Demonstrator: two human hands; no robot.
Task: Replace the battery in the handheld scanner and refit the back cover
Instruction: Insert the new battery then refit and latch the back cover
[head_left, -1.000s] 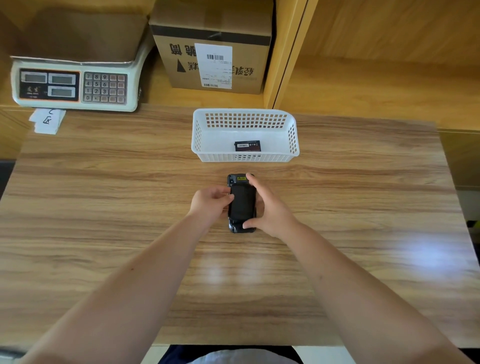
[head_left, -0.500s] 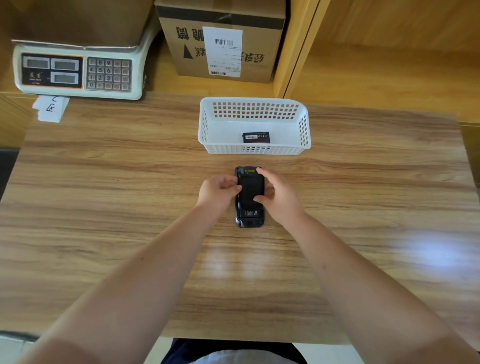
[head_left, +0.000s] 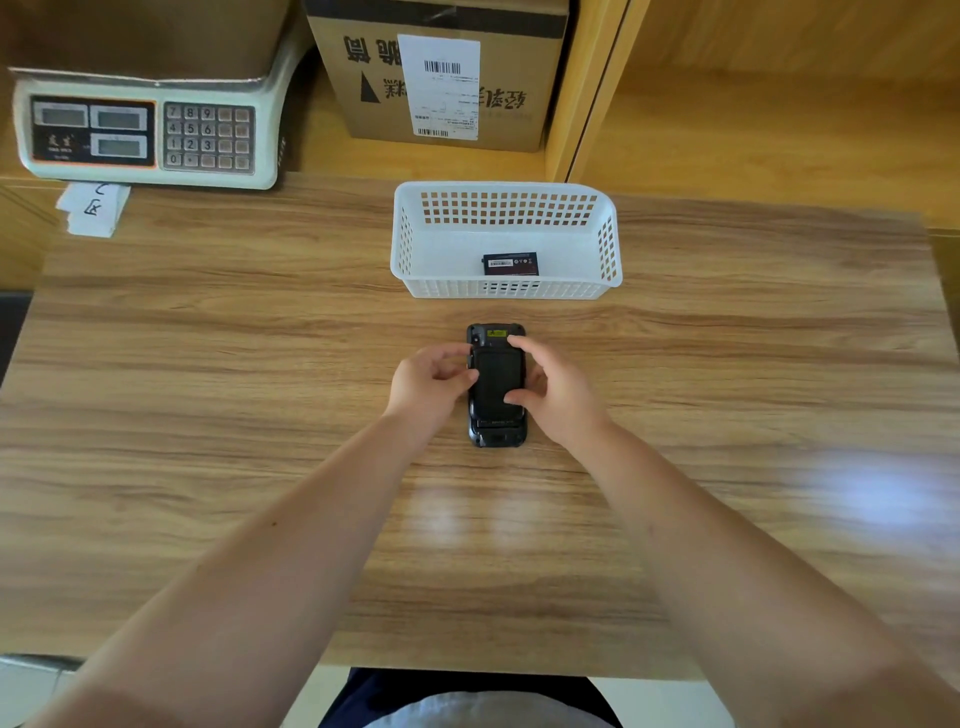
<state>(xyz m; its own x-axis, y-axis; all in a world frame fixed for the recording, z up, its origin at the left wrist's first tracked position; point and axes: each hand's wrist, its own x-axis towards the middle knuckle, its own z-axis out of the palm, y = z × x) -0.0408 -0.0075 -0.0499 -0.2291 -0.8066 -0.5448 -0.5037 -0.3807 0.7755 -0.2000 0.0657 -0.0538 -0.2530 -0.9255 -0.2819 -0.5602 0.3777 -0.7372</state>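
Both my hands, left (head_left: 430, 387) and right (head_left: 556, 389), grasp scanner (head_left: 496, 384) face-down on tabletop (head_left: 208, 415); fingers (head_left: 514, 341) pressing cover; battery (head_left: 510, 264) in basket (head_left: 608, 244).

A wood-grain table (head_left: 208, 415) fills the view, with bright glare near its right edge. Behind its far edge runs a yellow wooden shelf (head_left: 779, 140) with an upright divider (head_left: 587, 88). A scale (head_left: 140, 130) and a carton (head_left: 441, 67) stand on the shelf, at far left.
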